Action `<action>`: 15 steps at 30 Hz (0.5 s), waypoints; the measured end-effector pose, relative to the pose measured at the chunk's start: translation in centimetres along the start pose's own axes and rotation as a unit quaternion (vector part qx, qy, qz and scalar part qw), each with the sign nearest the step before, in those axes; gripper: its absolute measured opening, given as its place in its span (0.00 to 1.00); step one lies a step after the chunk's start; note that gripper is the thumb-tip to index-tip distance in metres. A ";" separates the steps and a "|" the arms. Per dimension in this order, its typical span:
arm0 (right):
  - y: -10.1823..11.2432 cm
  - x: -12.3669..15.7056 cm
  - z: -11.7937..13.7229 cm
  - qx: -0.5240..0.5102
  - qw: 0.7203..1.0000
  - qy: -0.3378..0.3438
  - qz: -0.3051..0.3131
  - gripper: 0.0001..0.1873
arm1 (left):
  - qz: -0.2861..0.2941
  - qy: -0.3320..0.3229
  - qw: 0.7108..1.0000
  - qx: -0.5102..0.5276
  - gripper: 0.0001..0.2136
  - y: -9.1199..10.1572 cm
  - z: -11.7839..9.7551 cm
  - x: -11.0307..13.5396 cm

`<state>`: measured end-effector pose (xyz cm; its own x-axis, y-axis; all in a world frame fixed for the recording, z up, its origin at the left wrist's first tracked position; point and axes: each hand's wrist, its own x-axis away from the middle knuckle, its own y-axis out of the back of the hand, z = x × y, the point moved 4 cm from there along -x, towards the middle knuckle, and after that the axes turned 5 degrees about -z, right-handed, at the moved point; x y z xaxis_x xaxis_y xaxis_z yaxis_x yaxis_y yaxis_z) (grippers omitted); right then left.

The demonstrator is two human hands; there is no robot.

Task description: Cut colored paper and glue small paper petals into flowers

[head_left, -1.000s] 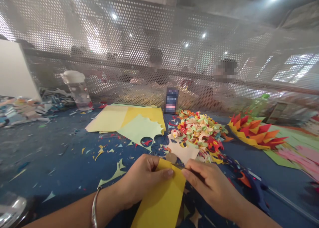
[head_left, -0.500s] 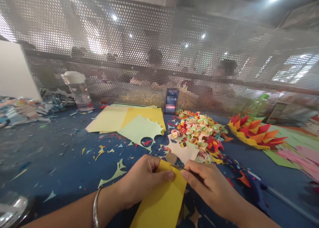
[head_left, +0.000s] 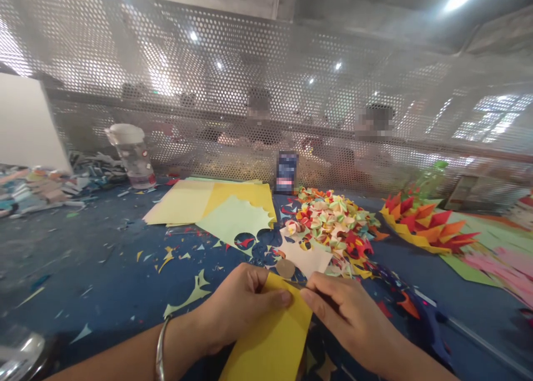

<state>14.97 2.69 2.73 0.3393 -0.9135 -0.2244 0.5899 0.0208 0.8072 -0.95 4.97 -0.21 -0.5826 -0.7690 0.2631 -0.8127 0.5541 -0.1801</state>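
A strip of yellow paper slants up from the bottom edge, its far end between my hands. My left hand is closed on it, with the thumb flat on top. My right hand is pinched at the paper's far right corner. A thin dark edge shows by those fingertips, but what they grip is mostly hidden. Just beyond the strip lies a round tan disc, against a pale pink paper sheet with cut-out edges.
Coloured paper sheets lie beyond my left hand; a heap of small folded paper pieces is at centre right. Red, orange and yellow folded paper points stand farther right. A phone and cup stand before the perforated screen.
The view has tilted slightly, so the scene sits a little lower. Both hands keep nearly the same hold on the yellow paper, with the right fingertips barely shifted.
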 end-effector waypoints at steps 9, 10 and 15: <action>0.2 0.0 0.2 -0.005 1.000 0.001 -0.012 0.17 | -0.008 -0.032 0.999 0.037 0.16 -0.1 -0.3 0.1; 0.2 0.0 0.2 -0.004 1.000 0.003 -0.012 0.17 | -0.010 -0.032 0.999 0.035 0.16 -0.1 -0.2 0.1; 0.1 0.0 0.1 0.001 1.000 0.008 -0.013 0.17 | -0.019 -0.022 0.999 0.031 0.16 0.1 0.0 0.1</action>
<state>14.98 2.68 2.90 0.3361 -0.9067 -0.2548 0.5972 -0.0041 0.8021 -1.08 4.92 -0.20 -0.5493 -0.8034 0.2296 -0.8329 0.5041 -0.2285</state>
